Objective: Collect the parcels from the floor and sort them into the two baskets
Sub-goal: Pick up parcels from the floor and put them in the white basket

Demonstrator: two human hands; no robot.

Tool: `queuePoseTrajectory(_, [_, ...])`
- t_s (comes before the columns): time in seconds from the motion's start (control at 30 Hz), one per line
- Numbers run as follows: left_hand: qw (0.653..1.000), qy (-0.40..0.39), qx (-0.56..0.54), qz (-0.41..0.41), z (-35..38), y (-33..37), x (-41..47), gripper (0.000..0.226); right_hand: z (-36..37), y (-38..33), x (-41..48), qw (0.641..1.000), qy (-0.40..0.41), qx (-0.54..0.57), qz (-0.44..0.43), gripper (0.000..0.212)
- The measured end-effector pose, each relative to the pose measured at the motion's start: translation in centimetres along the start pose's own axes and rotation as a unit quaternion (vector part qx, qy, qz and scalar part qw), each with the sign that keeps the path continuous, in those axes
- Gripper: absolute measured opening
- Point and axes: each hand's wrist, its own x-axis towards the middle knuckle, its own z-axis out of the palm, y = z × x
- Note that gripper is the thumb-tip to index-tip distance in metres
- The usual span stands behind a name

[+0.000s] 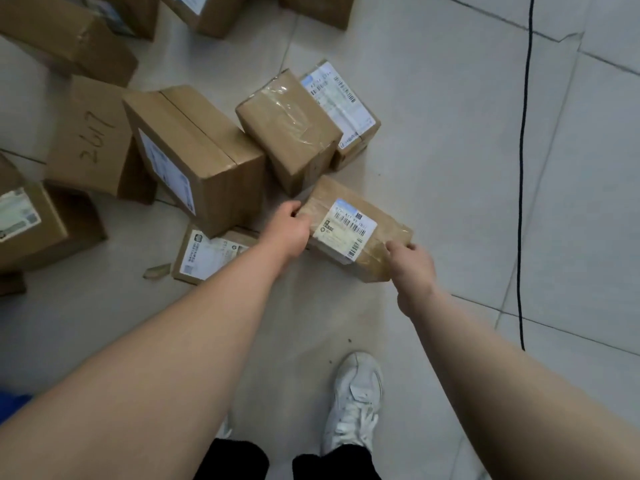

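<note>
On the tiled floor (450,168) just ahead of your feet, you had one parcel in hand and nearly all the sorting left.
Your left hand (291,226) gripped the left end of the labelled parcel (349,230) and your right hand (412,268) clasped its near right corner; I could not tell whether it had cleared the floor. Neither basket was in view, so nothing showed as sorted. By my judgement you were early on: the big box (194,157), the taped box (287,129), the flat parcel (211,254) and the pen-marked box (90,136) lay uncollected nearby.
</note>
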Motion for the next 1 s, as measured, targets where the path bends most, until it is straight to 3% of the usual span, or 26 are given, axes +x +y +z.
queuePoseTrajectory(0.17, [0.998, 0.037, 0.042, -0.026, -3.3, -1.0, -3.9, 0.048, -0.5, -0.5, -3.2, 0.999, 0.02, -0.023, -0.037, 0.035])
queuePoseTrajectory(0.27, [0.997, 0.065, -0.006, -0.036, -5.8, -1.6, -6.4, 0.042, -0.6, -1.2, -5.8, 0.996, 0.0, -0.074, -0.055, 0.042])
queuePoseTrajectory(0.37, [0.99, 0.11, -0.055, -0.073, -8.4, -2.4, -8.5, 0.039, 0.1, -1.6, -8.7, 0.999, -0.041, -0.026, -0.007, 0.043])
queuePoseTrajectory(0.47, [0.976, 0.143, -0.111, -0.118, -10.7, -4.0, -9.9, 0.052, 1.1, -1.6, -10.9, 0.994, -0.088, 0.059, 0.038, 0.044])
queuePoseTrajectory(0.67, [0.965, 0.158, -0.148, -0.15, -12.8, -7.4, -11.4, 0.068, 3.3, 0.5, -13.3, 0.995, -0.091, -0.012, 0.031, 0.038])
queuePoseTrajectory(0.9, [0.962, 0.156, -0.16, -0.154, -13.5, -10.5, -11.7, 0.047, 5.8, 3.2, -14.2, 0.995, -0.09, -0.051, 0.013, 0.046])
queuePoseTrajectory(1.0, [0.955, 0.151, -0.193, -0.164, -14.1, -11.6, -11.6, 0.047, 6.1, 3.7, -14.4, 0.994, -0.099, -0.031, 0.017, 0.046])
